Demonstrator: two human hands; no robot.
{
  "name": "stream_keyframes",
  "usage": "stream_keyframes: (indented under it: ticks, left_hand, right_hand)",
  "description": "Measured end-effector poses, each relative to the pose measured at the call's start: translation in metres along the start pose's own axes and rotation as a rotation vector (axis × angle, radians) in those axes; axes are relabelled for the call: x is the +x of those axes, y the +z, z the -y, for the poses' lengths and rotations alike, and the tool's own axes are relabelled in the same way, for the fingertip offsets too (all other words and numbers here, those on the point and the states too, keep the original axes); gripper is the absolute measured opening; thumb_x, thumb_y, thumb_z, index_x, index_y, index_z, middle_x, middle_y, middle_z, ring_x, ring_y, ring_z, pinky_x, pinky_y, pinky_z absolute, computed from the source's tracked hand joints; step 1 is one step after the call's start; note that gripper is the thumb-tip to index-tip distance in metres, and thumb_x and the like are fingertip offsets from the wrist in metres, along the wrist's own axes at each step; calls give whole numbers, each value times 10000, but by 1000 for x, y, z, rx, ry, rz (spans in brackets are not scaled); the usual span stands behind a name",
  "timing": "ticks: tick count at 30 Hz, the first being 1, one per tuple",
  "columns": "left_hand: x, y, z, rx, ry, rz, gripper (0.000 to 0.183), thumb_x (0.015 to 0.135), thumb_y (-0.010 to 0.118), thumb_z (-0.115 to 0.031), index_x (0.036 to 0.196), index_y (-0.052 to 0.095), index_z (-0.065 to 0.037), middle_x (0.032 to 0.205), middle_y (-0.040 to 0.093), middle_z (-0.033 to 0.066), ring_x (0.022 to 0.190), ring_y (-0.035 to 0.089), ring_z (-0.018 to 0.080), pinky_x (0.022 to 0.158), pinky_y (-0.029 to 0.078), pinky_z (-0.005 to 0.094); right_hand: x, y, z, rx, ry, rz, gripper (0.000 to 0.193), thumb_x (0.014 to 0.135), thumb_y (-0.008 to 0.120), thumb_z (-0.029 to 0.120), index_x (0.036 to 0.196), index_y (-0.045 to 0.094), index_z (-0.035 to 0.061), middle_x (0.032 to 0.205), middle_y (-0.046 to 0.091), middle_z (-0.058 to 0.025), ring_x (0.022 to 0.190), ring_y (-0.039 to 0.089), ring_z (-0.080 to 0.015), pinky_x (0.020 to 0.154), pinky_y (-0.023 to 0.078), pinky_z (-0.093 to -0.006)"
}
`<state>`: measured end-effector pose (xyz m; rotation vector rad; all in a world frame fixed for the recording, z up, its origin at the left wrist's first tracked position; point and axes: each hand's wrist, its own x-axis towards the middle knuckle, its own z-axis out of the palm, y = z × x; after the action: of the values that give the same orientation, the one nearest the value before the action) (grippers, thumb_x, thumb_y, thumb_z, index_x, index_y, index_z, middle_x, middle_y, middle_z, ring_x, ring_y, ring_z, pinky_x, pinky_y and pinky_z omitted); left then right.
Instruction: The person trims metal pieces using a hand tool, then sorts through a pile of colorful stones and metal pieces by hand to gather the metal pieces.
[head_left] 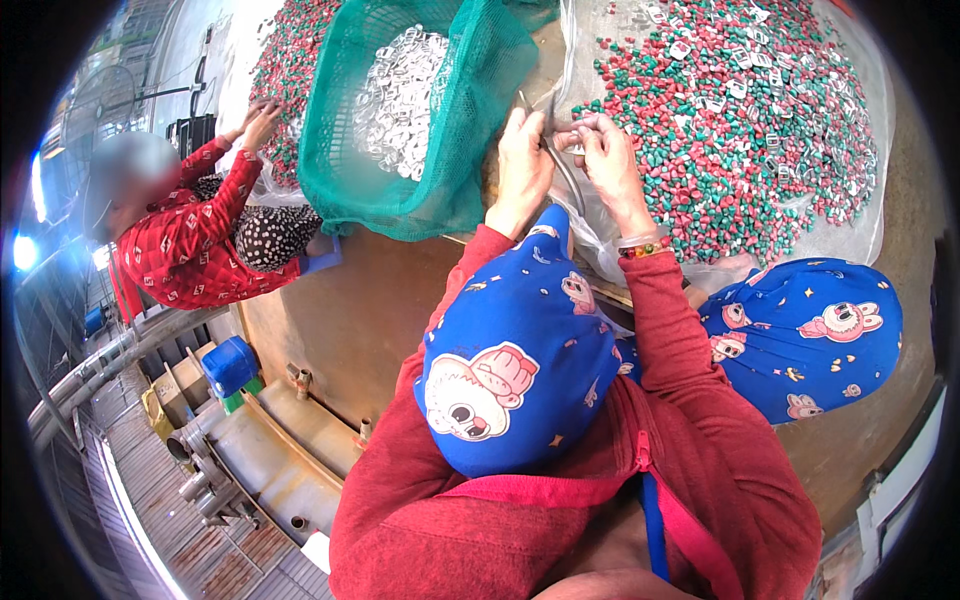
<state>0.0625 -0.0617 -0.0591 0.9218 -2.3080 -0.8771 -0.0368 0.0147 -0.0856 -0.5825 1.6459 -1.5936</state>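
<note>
Between the green basket (335, 120) and the plastic sheet (588, 50), your left hand (524, 165) and right hand (612, 170) are close together, a dark curved metal bar (565, 175) between them. Left fingers: bent, close together, up against the bar; can't tell if they actually grip it. Right fingers: curled to a near pinch, tips facing the left hand; anything in them is too small to make out.

Progress, my read: partway. Basket, to your left, has a fair heap of loose clear clips (400, 100) in it. On the sheet, right of your hands, you've got a wide spread of small red and green pieces (680, 170) with pale clips (738, 88) mixed in, thickest toward the far side. That's a lot left loose; can't judge which ones are finished.

Green netting (500, 75) drapes over the basket's near and right sides. Off to your left, a co-worker (215, 225) in a red patterned top has both hands at another red and green pile (290, 60).
</note>
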Motion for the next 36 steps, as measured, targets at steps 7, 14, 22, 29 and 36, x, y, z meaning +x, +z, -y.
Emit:
stream_keyframes:
  ticks: [7, 14, 22, 29, 36]
  left_hand:
    - [4, 6, 3, -19, 21, -74, 172, 732, 698, -72, 895, 657, -37, 732, 507, 99, 682, 550, 219, 589, 425, 322]
    - [-3, 6, 18, 5, 165, 59, 191, 730, 685, -81, 864, 569, -12, 778, 460, 110, 699, 523, 240, 607, 427, 361]
    - [-2, 6, 8, 7, 63, 105, 217, 827, 587, -167, 982, 497, -44, 887, 432, 166, 795, 521, 382, 638, 424, 455]
    - [-6, 8, 1, 19, 15, 78, 240, 813, 633, -221, 923, 527, -37, 830, 442, 142, 768, 505, 334, 637, 406, 411]
    - [-13, 6, 7, 0, -42, 182, 308, 801, 572, -111, 1086, 467, -62, 1046, 460, 197, 890, 532, 440, 698, 446, 503]
  right_hand:
    - [7, -7, -2, 17, 51, -33, 141, 867, 486, 76, 891, 573, -33, 711, 615, -118, 555, 576, -159, 524, 449, -293]
    - [10, -1, -19, -72, -50, -36, 114, 881, 489, 64, 925, 557, -15, 721, 616, -88, 617, 581, -133, 544, 453, -280]
    - [6, -11, -1, -16, 60, 57, 108, 909, 475, 85, 937, 552, 15, 678, 580, -19, 510, 483, -51, 441, 384, -202]
    - [6, -11, 8, -37, 91, 4, 119, 908, 478, 82, 905, 558, -6, 687, 565, -17, 537, 482, -59, 479, 400, -212]
    - [2, -6, 2, 24, 66, 26, 111, 912, 466, 77, 917, 535, -10, 650, 576, -54, 481, 513, -91, 435, 388, -223]
